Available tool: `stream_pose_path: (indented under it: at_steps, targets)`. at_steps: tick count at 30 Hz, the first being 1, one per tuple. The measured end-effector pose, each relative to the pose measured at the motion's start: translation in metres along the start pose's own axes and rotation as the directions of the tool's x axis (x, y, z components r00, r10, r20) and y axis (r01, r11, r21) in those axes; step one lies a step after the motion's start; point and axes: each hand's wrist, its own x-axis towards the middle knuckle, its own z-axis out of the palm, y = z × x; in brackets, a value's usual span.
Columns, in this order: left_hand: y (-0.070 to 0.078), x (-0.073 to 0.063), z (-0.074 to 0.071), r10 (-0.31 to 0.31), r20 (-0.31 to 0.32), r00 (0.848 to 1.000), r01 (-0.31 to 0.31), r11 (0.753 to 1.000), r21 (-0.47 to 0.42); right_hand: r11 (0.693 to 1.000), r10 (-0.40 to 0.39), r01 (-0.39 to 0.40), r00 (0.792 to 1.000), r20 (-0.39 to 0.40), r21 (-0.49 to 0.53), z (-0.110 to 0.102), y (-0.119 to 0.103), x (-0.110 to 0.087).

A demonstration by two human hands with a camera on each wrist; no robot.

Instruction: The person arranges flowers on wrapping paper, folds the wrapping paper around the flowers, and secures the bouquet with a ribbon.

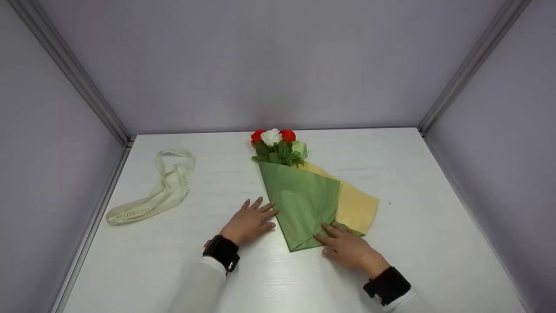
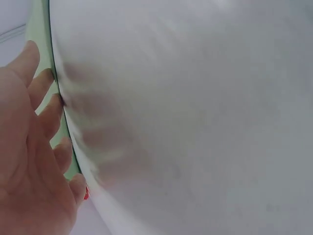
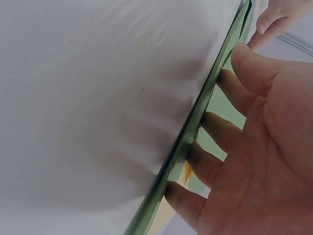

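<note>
A bouquet lies on the white table, its red and white roses (image 1: pixel 272 137) and a pale green bloom (image 1: pixel 299 148) showing past the top of the wrapping. Green wrapping paper (image 1: pixel 299 195) is folded over the stems, which are hidden. The paper's yellow side (image 1: pixel 356 206) fans out to the right. With fingers spread, my left hand (image 1: pixel 249 221) touches the paper's left edge. My right hand (image 1: pixel 347 248) rests its straight fingers on the lower right fold. In the right wrist view, those fingertips (image 3: pixel 178 193) sit along the green folded edge.
A loose, pale ribbon (image 1: pixel 167 187) with printed letters lies looped on the left of the table. Grey panels (image 1: pixel 269 65) enclose the table at the back and both sides. Each wrist wears a black band (image 1: pixel 221 252).
</note>
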Motion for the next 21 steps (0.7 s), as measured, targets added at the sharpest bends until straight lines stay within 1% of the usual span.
stream_pose_path:
  at_steps: [3,7,10,14,18,21]
  targets:
    - [0.009,-0.002,0.003,-0.002,-0.007,1.000,0.002,1.000,0.004,1.000,0.001,-0.001,1.000,0.003,-0.012,-0.001,-0.002,0.000]
    - [0.027,-0.010,0.010,0.020,0.002,1.000,-0.020,0.999,0.026,1.000,0.004,-0.004,1.000,0.006,-0.029,-0.002,-0.004,0.000]
    - [0.040,-0.020,0.016,0.065,0.037,0.997,-0.066,0.997,0.035,0.999,0.007,-0.007,1.000,0.007,-0.042,-0.002,-0.006,0.000]
    - [0.055,-0.033,0.021,0.140,0.075,0.987,-0.143,0.989,0.045,0.998,0.014,-0.013,1.000,0.009,-0.053,-0.002,-0.006,0.001]
    - [0.063,-0.040,0.021,0.192,0.086,0.978,-0.197,0.979,0.056,0.998,0.021,-0.021,1.000,0.001,-0.061,-0.002,-0.007,0.002]
    - [0.065,-0.041,0.020,0.206,0.090,0.974,-0.212,0.975,0.063,0.996,0.012,-0.017,0.998,-0.054,-0.086,0.000,-0.009,0.006]
